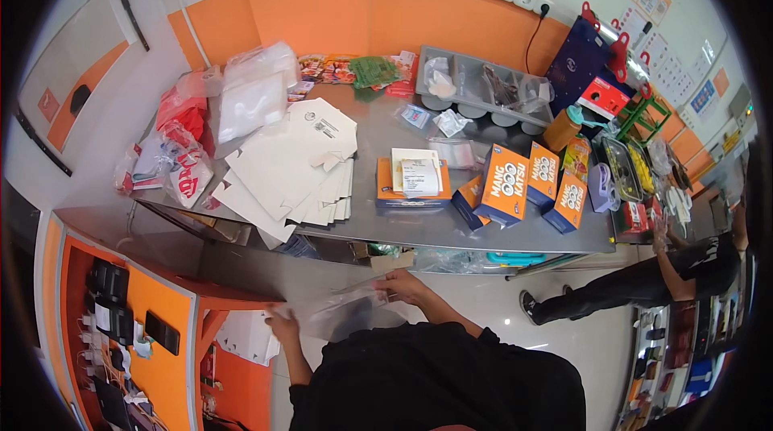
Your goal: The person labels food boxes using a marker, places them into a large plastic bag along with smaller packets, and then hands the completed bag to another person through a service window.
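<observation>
Between my two hands, in front of my black shirt, a clear plastic bag [344, 309] is stretched out. My right hand [401, 287] grips its upper right edge. The opposite edge lies at my left hand [282, 322], which is blurred, so its hold is not certain. On the steel table ahead are a fanned stack of flat white cardboard sheets [302, 159] and an orange and blue box [413, 198] with papers and a printed slip [421, 177] on top. Several more printed boxes [504, 186] stand to the right of it.
Clear bags [253, 98] and red and white bags [184, 153] lie at the table's left. A grey divided tray [483, 89] stands at the back. An orange counter [163, 304] borders my left side. A co-worker in black [676, 274] stands at the right.
</observation>
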Available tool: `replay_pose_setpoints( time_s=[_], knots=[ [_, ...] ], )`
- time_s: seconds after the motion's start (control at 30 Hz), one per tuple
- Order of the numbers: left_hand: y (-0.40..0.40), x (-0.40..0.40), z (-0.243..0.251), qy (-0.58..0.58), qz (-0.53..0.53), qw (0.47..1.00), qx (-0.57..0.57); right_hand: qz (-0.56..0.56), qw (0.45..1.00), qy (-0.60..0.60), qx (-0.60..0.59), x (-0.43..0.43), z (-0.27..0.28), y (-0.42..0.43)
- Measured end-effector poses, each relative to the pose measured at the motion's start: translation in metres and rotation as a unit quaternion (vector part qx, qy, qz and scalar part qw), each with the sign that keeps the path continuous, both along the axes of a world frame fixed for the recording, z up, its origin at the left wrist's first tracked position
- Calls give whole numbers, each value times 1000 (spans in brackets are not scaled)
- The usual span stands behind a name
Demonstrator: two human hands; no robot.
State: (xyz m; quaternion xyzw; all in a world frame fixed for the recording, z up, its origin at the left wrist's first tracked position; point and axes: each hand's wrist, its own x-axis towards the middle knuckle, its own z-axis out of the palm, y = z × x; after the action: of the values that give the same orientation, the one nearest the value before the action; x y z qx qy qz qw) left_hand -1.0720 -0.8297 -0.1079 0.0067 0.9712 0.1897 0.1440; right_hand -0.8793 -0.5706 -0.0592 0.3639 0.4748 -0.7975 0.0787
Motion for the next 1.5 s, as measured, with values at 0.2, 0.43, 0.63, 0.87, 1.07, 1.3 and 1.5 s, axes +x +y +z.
replay_pose_setpoints(
  time_s=[0.2, 0.43, 0.63, 0.87, 1.07, 1.3, 1.5],
  knots=[
    [104, 69, 39, -43, -362, 904, 223, -41, 993, 42, 101, 48, 2, 5],
    [178, 146, 75, -280, -426, 794, 331, -129, 963, 44, 234, 81, 3, -15],
    [201, 163, 48, -381, -318, 798, 342, -75, 890, -88, 440, 101, 23, -29],
    [253, 166, 54, -208, -322, 863, 329, -65, 712, -318, 623, 132, 46, -40],
    [273, 192, 86, -304, -326, 791, 419, -170, 657, -182, 712, 131, 64, -30],
    [285, 201, 71, -397, -294, 772, 399, -234, 646, -205, 697, 128, 56, -32],
    [289, 210, 83, -496, -233, 764, 339, -243, 589, -210, 742, 138, 29, -20]
  ],
)
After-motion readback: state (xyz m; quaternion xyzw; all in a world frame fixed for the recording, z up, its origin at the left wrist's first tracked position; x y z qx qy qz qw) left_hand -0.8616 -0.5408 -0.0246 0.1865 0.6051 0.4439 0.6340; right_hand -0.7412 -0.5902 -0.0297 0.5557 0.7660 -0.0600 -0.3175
